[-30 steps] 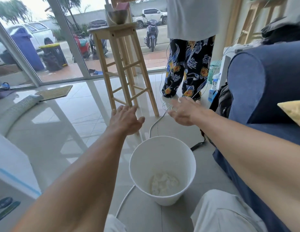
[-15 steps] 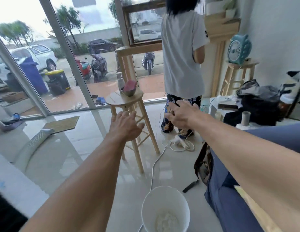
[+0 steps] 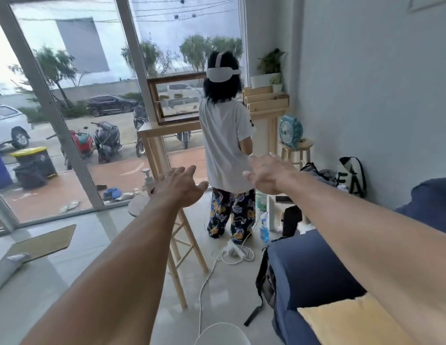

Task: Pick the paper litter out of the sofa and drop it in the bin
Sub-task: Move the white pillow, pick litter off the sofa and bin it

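Observation:
Both my arms stretch straight out in front of me. My left hand (image 3: 181, 185) is empty, fingers spread, hovering over a wooden stool. My right hand (image 3: 268, 174) is also empty with fingers apart, held out toward a standing person. Only the rim of the white bin (image 3: 220, 332) shows at the bottom edge, on the floor below my arms; its inside is hidden. The blue sofa (image 3: 314, 270) fills the lower right, with a yellow cushion (image 3: 341, 322) on it. No paper litter is visible.
A person (image 3: 225, 150) in a white shirt and patterned trousers stands ahead, facing away. A tall wooden stool (image 3: 182, 247) stands under my left hand. A white cable and power strip (image 3: 233, 251) lie on the tiles; a black backpack (image 3: 266, 277) leans against the sofa.
My view has tilted upward, so the bin slid down to the bottom edge and the paper inside it is out of sight. Both hands stay outstretched and empty.

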